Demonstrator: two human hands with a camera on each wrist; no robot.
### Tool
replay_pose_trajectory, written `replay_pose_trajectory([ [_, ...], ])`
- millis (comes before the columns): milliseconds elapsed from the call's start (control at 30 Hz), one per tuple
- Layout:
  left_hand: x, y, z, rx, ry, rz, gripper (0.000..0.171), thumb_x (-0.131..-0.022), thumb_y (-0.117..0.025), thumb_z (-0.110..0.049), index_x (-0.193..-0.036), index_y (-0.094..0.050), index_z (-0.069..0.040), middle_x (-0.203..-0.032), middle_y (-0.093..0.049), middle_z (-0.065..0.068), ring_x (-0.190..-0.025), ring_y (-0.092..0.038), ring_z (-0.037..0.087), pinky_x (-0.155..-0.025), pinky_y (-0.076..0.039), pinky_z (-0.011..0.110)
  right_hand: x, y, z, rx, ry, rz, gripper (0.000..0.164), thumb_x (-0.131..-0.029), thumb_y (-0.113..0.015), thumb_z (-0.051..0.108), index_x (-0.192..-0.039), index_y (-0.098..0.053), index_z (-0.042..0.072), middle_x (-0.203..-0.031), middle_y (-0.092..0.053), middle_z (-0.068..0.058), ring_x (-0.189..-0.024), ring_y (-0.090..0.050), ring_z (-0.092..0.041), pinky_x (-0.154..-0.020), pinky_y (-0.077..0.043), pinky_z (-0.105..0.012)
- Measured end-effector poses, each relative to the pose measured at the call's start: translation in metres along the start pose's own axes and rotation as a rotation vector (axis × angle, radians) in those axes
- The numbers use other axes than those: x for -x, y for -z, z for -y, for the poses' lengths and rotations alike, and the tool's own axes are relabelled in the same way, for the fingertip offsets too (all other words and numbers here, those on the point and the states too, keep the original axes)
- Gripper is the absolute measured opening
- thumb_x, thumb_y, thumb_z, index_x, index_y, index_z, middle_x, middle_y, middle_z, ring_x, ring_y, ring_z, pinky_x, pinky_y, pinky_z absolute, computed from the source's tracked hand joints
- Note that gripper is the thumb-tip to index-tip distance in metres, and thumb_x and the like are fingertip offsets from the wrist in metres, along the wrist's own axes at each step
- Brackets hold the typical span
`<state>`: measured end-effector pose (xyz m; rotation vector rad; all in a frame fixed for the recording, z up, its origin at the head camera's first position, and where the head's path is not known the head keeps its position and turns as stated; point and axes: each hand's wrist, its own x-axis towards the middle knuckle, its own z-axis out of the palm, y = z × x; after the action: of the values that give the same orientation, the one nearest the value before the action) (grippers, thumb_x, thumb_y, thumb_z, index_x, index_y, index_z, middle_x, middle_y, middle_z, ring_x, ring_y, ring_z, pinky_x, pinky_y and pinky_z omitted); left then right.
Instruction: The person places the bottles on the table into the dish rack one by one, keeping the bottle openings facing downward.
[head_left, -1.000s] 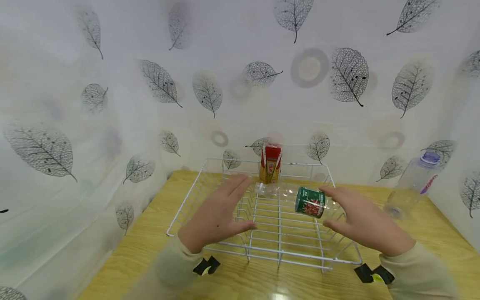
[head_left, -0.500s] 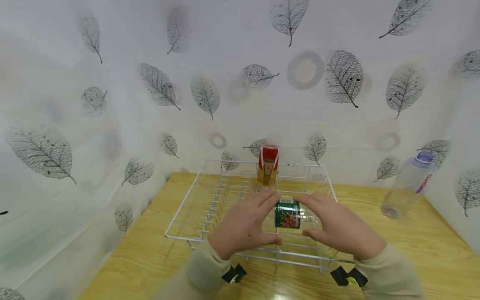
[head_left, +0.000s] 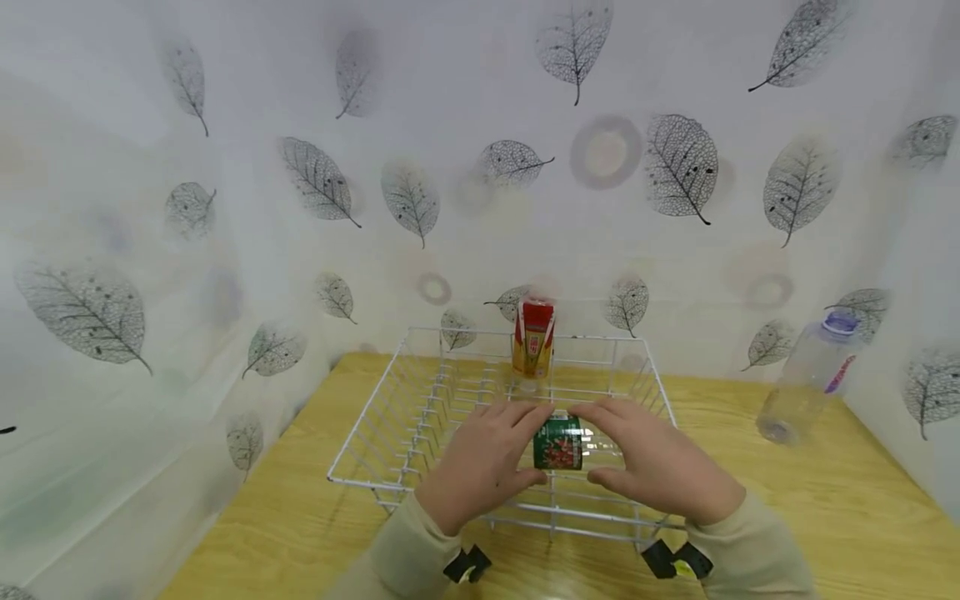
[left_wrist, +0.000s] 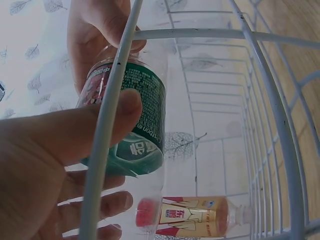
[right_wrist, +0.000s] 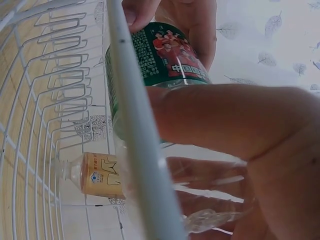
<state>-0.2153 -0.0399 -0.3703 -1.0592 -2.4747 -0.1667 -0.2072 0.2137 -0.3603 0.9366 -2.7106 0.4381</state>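
Observation:
A clear plastic bottle with a green label [head_left: 558, 442] lies sideways over the front half of a white wire dish rack [head_left: 367, 482]. My left hand [head_left: 483, 458] grips its left part, the thumb pressed on the label [left_wrist: 147, 97] in the left wrist view. On the other end my right hand [head_left: 656, 462] holds the clear plastic, thumb in front and fingers behind, as the right wrist view shows. The hands nearly meet around the label. Behind them, a bottle with a red and yellow label [head_left: 533, 342] stands neck down at the rack's back.
A large clear bottle with a purple neck [head_left: 806, 379] stands on the wooden table [head_left: 840, 517] to the right of the rack. A white leaf-patterned sheet [head_left: 465, 108] hangs behind and along the left. Rack wires cross in front of both wrist cameras.
My right hand has moved left with the green-labelled bottle, carrying it to the rack's middle. My left hand has moved right and now holds the bottle too.

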Motion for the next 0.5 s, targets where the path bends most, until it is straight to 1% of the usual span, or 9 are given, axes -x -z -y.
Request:
replay_pose_trajectory([
  [100,0.0001,-0.0011,-0.0011,-0.013,-0.018,-0.019,0.084,-0.079,-0.084,-0.051,-0.147,-0.051,-0.016,-0.133,-0.062,-0.001,-0.116,-0.059,0.018,-0.097,-0.053,0.038,0.0012,-0.0001,0.0005,-0.003,-0.003,0.001,0.08,-0.08,-0.087,0.032,-0.15,-0.05,0.021,-0.141,-0.057,-0.004,-0.125,-0.056,-0.029,-0.098,-0.052,-0.051],
  [233,-0.0001,-0.002,-0.0016,-0.021,-0.038,-0.044,0.083,-0.078,-0.085,-0.049,-0.145,-0.053,-0.014,-0.131,-0.063,0.0,-0.115,-0.06,0.018,-0.097,-0.052,0.036,0.0019,0.0001,0.0005,0.002,-0.008,-0.004,0.08,-0.08,-0.087,0.032,-0.15,-0.05,0.022,-0.143,-0.056,-0.005,-0.127,-0.055,-0.03,-0.098,-0.051,-0.052],
  [500,0.0026,-0.0009,0.0034,-0.008,-0.031,-0.073,0.082,-0.077,-0.087,-0.046,-0.144,-0.054,-0.012,-0.131,-0.063,0.001,-0.114,-0.061,0.019,-0.096,-0.053,0.037,-0.003,-0.0011,0.003,0.034,0.011,-0.021,0.079,-0.079,-0.087,0.037,-0.148,-0.052,0.018,-0.14,-0.057,-0.004,-0.125,-0.057,-0.028,-0.097,-0.053,-0.05],
])
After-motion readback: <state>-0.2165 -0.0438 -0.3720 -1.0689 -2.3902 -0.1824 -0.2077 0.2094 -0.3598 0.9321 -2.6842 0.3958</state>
